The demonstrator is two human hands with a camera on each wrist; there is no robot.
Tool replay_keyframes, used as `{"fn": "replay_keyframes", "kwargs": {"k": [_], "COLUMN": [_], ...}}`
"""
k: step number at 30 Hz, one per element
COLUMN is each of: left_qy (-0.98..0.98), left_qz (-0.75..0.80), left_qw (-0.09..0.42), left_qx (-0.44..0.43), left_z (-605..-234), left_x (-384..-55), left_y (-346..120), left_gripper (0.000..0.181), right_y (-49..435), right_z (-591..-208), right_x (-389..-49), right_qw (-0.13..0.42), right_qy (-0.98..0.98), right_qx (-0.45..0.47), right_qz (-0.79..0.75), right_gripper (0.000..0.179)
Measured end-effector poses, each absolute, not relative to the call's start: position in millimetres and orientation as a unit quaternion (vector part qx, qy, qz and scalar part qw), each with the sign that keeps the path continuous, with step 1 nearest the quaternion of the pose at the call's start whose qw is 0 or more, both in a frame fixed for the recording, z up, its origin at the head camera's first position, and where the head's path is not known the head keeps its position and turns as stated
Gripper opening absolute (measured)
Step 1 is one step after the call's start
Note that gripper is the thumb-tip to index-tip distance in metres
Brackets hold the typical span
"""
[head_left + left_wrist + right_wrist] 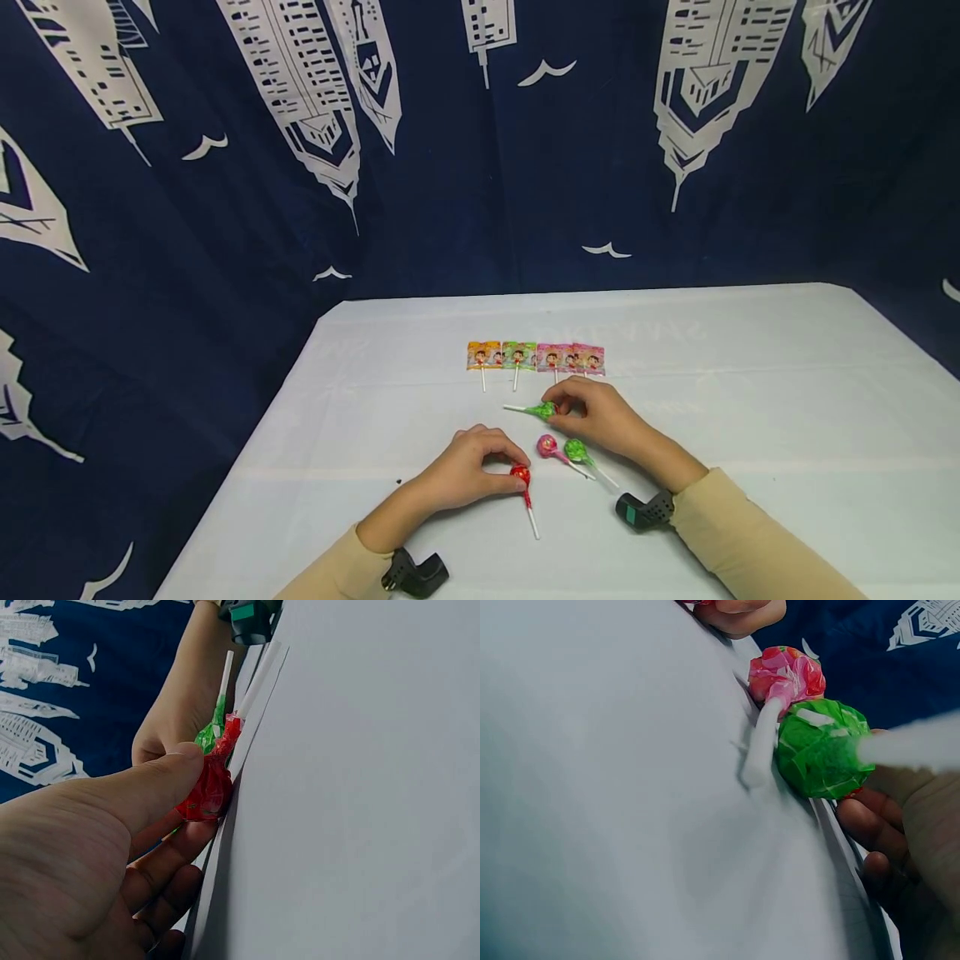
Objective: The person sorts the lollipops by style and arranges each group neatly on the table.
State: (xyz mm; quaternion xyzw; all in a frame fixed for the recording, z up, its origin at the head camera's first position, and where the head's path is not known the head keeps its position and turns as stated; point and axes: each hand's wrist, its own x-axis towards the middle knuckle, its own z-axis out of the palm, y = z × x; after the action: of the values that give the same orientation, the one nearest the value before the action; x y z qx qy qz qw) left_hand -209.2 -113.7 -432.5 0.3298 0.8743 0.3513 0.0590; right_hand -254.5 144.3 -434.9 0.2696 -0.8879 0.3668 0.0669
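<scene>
My left hand (474, 468) pinches a red-wrapped lollipop (521, 475) by its head between thumb and fingers; its white stick points toward the near edge. In the left wrist view, the thumb presses on the red wrapper (206, 787). Farther off, my right hand (600, 414) pinches a green-wrapped lollipop (543, 410), its stick pointing left. Between the hands, a pink lollipop (547, 446) and another green lollipop (576, 451) lie side by side, sticks slanting to the near right. These two fill the right wrist view's middle, the green head (821, 754) partly covering the right fingers.
Behind the hands, flat-packed lollipops form a row: an orange packet (484, 355), a green packet (519, 356) and two overlapping pink packets (552, 357). A white cloth covers the table (787, 400). A dark blue curtain (480, 183) with white building prints hangs behind.
</scene>
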Motion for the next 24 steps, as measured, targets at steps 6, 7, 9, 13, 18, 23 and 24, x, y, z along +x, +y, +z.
{"fn": "replay_keyframes", "kwargs": {"k": [6,7,9,13,18,23,24], "left_qy": [0.869,0.869,0.867,0.86,0.855,0.848,0.846], "left_qz": [0.364,0.366,0.373,0.395,0.414,0.429,0.432], "left_qw": [0.072,0.074,0.075,0.084,0.092,0.095,0.095], "left_qx": [0.326,0.326,0.323,0.311,0.299,0.297,0.298], "left_z": [-430.7,-430.6,-430.7,-433.0,-433.7,-433.6,-433.3], "left_x": [-208.8,-208.8,-209.1,-209.4,-210.6,-211.0,-210.8], "left_y": [-114.5,-114.6,-114.6,-114.2,-114.0,-114.7,-115.0], "left_gripper": [0.018,0.018,0.019,0.02,0.02,0.021,0.021], "right_y": [144.9,145.2,145.4,145.1,145.0,144.5,144.1], "right_z": [-437.3,-437.6,-437.7,-438.2,-438.7,-438.8,-438.5], "right_x": [-254.8,-254.8,-254.9,-254.3,-255.3,-255.5,-255.5], "right_qw": [0.065,0.066,0.069,0.069,0.066,0.068,0.067], "right_qy": [-0.889,-0.888,-0.887,-0.887,-0.886,-0.887,-0.888], "right_qx": [0.274,0.276,0.278,0.278,0.278,0.278,0.277], "right_qz": [0.362,0.362,0.361,0.363,0.364,0.362,0.362], "right_gripper": [0.026,0.026,0.026,0.026,0.026,0.025,0.025]}}
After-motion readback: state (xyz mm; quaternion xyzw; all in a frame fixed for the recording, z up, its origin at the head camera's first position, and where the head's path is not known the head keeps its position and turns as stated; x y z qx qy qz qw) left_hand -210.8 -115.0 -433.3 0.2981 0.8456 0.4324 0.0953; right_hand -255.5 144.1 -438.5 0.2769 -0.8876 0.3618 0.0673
